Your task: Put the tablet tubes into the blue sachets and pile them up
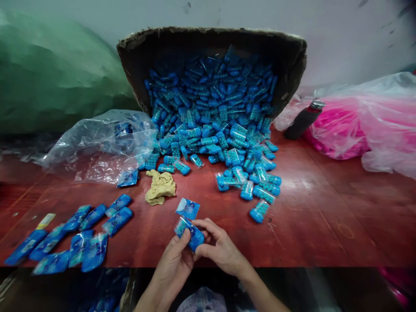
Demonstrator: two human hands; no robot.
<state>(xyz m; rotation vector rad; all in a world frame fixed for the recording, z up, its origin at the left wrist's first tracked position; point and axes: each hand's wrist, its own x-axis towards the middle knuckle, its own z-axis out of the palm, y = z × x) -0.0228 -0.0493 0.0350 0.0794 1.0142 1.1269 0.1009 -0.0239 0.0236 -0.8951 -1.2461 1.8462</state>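
Near the front edge of the red table, my left hand grips a blue packet from the left, thumb on its face. My right hand holds the same packet at its right side between thumb and fingers. A flat blue card lies just beyond the packet. Several finished-looking blue packs are spread on the table at the left. Behind, a tipped box spills many blue capsule-shaped packs of small beads onto the table. The undersides of my hands' grip are hidden.
A crumpled yellow lump sits on the red table. A clear plastic bag and a big green bag are at the left. At the right are a dark bottle and bagged pink items.
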